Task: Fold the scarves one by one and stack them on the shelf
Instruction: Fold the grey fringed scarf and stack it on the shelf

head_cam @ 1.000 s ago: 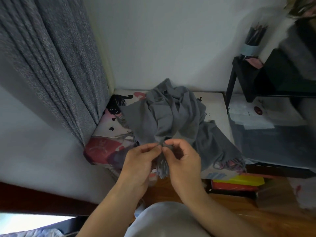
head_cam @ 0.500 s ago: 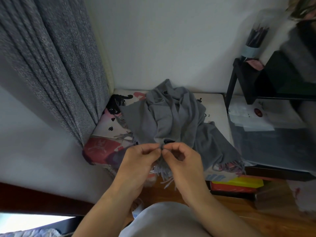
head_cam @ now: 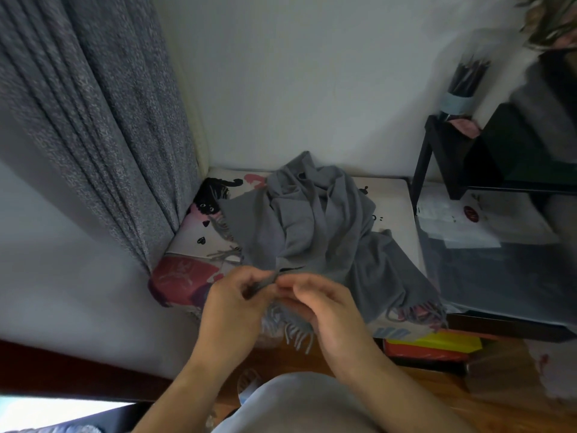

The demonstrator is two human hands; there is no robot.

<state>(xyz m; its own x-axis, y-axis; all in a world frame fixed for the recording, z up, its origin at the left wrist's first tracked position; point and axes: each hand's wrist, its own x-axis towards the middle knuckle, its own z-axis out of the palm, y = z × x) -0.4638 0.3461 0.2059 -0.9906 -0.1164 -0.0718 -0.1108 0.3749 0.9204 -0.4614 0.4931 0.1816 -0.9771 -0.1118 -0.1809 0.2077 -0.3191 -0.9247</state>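
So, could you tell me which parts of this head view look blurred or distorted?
Head view: the grey scarf and both hands are fairly sharp; the black shelf and far-right edge are smeared; the curtain bows with wide-angle distortion; lighting is dim and soft.

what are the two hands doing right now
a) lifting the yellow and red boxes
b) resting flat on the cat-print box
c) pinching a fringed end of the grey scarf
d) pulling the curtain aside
c: the left hand and right hand meet at a fringed edge of the grey scarf, tassels hanging below them.
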